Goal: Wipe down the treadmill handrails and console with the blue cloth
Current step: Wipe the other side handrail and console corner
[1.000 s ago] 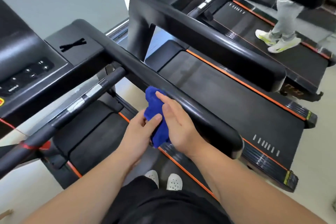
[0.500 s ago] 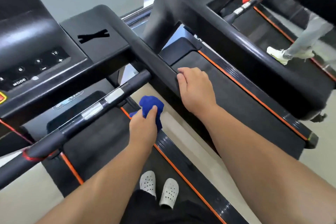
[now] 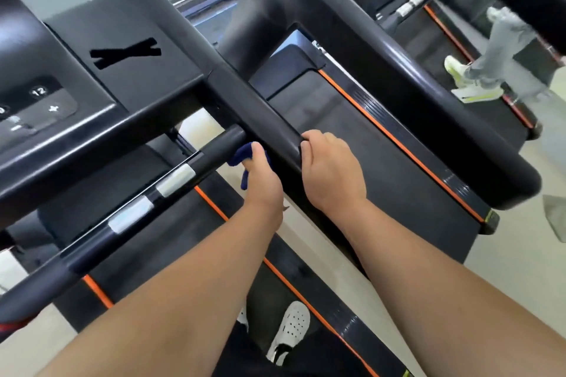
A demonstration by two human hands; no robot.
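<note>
Our left grip (image 3: pixel 263 184) pinches the blue cloth (image 3: pixel 240 154), bunched against the inner side of the handrail (image 3: pixel 260 110), where the cross bar (image 3: pixel 214 150) meets it. Our right grip (image 3: pixel 332 168) curls its fingers over the top of the same handrail, without cloth. We judge the wiping to be midway at best: the console (image 3: pixel 55 101) and the opposite rail, out of view, likely remain.
</note>
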